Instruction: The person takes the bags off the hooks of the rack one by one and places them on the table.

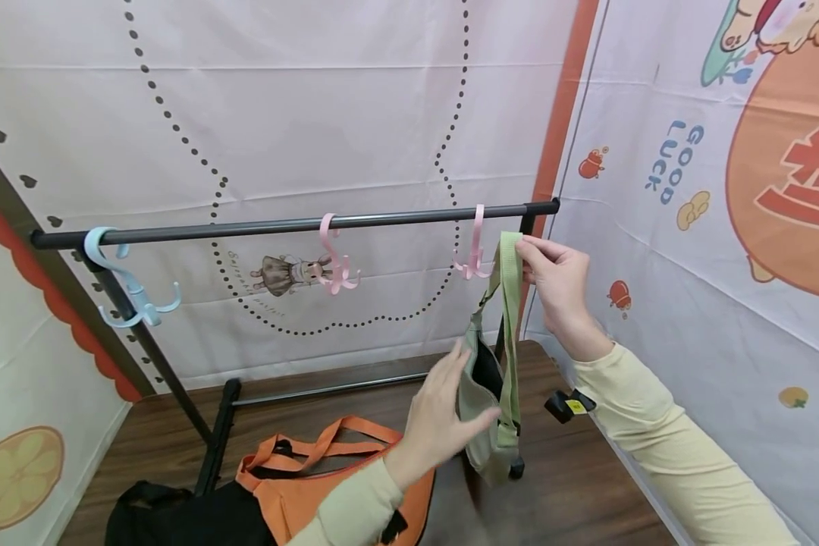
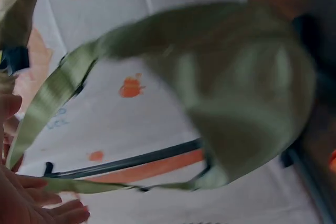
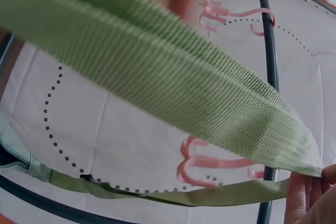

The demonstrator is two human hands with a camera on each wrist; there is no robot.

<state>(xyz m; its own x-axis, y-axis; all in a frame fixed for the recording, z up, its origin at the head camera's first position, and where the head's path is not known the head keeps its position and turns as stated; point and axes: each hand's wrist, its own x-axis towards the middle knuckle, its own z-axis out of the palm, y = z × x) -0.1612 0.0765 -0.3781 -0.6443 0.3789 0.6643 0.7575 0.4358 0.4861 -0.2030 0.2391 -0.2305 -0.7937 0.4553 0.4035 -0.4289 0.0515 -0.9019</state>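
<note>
A small green bag (image 1: 483, 413) hangs from its webbing strap (image 1: 509, 303), with its top gaping. My right hand (image 1: 561, 284) pinches the strap's upper loop close to the right pink hook (image 1: 476, 246). My left hand (image 1: 444, 413) is beside the bag, fingers extended and thumb apart; whether it touches the fabric I cannot tell. In the left wrist view the bag (image 2: 247, 103) looks blurred, its strap making a long loop. The strap (image 3: 173, 87) runs to the fingertips of my right hand (image 3: 310, 198) in the right wrist view.
A black rail (image 1: 259, 227) carries the right pink hook, a middle pink hook (image 1: 337, 262) and a blue hook (image 1: 133, 284). An orange bag (image 1: 283, 493) and a black bag (image 1: 184, 523) lie on the wooden table (image 1: 573, 485). Printed cloth surrounds the table.
</note>
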